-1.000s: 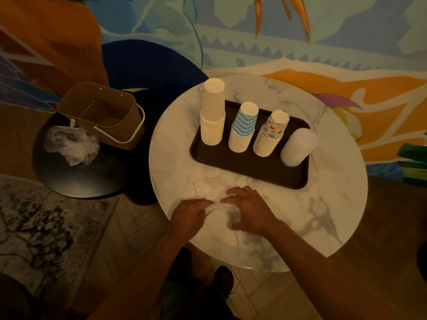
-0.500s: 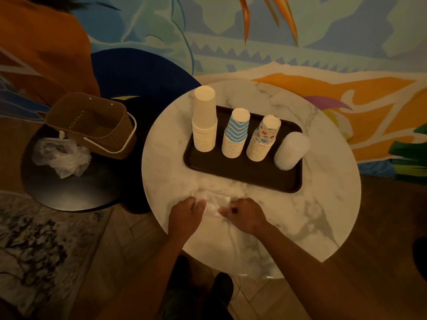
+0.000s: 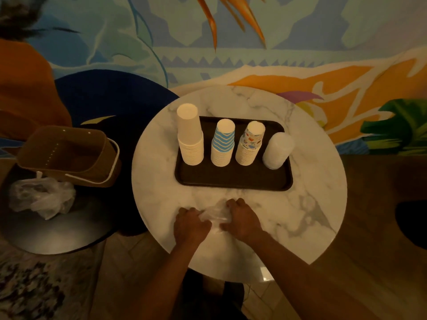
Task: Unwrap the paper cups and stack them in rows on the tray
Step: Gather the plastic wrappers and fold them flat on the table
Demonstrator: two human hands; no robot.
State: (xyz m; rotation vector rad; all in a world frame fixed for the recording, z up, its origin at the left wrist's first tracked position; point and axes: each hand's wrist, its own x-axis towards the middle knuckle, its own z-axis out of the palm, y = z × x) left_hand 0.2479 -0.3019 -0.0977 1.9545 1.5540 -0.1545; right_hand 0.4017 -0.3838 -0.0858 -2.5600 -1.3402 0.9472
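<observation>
Two hands are seen low in the middle of the frame, close together on the near part of a round marble table (image 3: 312, 204). The left hand (image 3: 190, 224) and the right hand (image 3: 242, 219) are both curled, and one crumpled clear plastic wrapper (image 3: 216, 214) is gripped between them. Much of the wrapper is hidden by the fingers.

Just above the hands, one dark rectangular tray (image 3: 231, 181) is set on the table. Four upside-down stacks of cups are lined along its far side in a single row, apart from one another. From left to right these are:
- a plain cream stack (image 3: 190, 135), the tallest
- a blue zigzag stack (image 3: 223, 144)
- a stack with a multicoloured print (image 3: 250, 144)
- a white stack (image 3: 277, 151)

The outline of the white stack is blurred, so it cannot be told whether it is wrapped. The tray's far rim is partly covered by the stacks.

At the left of the frame, one dark round side table (image 3: 57, 229) is seen. One brown basket (image 3: 69, 155) with a white handle and one crumpled plastic bag (image 3: 41, 196) are placed on it, touching each other. A patterned rug (image 3: 27, 289) is seen at lower left, and a painted mural (image 3: 231, 54) fills the top of the frame.
</observation>
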